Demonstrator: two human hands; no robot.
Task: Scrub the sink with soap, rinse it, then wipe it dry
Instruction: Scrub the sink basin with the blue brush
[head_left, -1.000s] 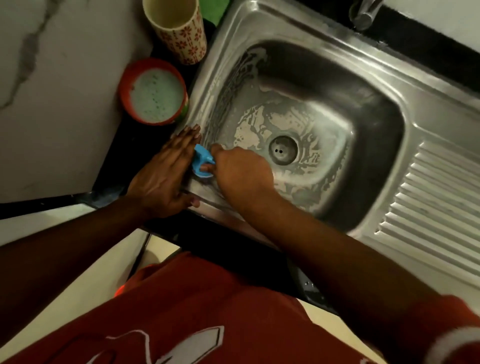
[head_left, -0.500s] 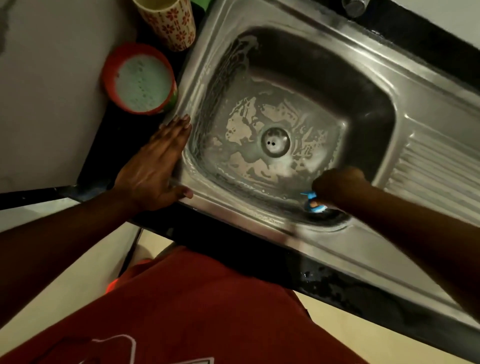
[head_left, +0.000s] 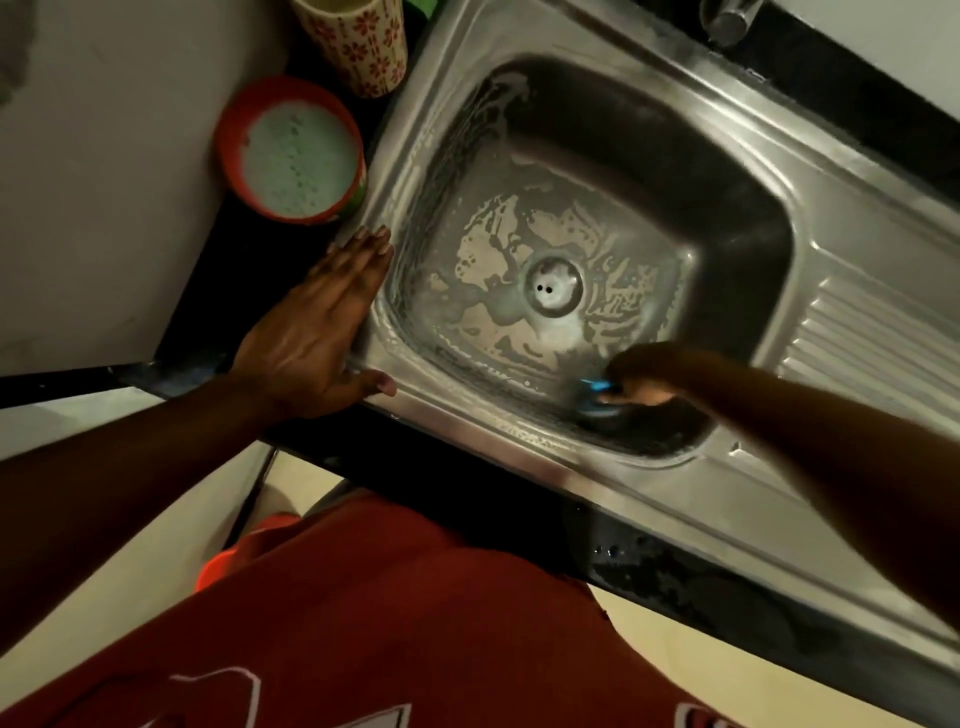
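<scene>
Sink (head_left: 519, 452) set in dark counter; patchy suds (head_left: 488, 249) on basin floor round drain (head_left: 553, 287). R hand (head_left: 649, 371) curled tight on blue scrubber (head_left: 597, 387) at basin's near-right corner. L hand (head_left: 317, 338) flat, fingers straight & together, on sink's left rim. Red soap tub (head_left: 291, 150) + flowered cup (head_left: 358, 41) just beside that rim.

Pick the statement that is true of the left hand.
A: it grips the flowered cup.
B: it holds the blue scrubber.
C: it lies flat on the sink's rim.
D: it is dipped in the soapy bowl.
C: the left hand lies with straight fingers on the rim of the sink, beside the basin. It is the right hand that holds the blue scrubber down in the basin.
</scene>
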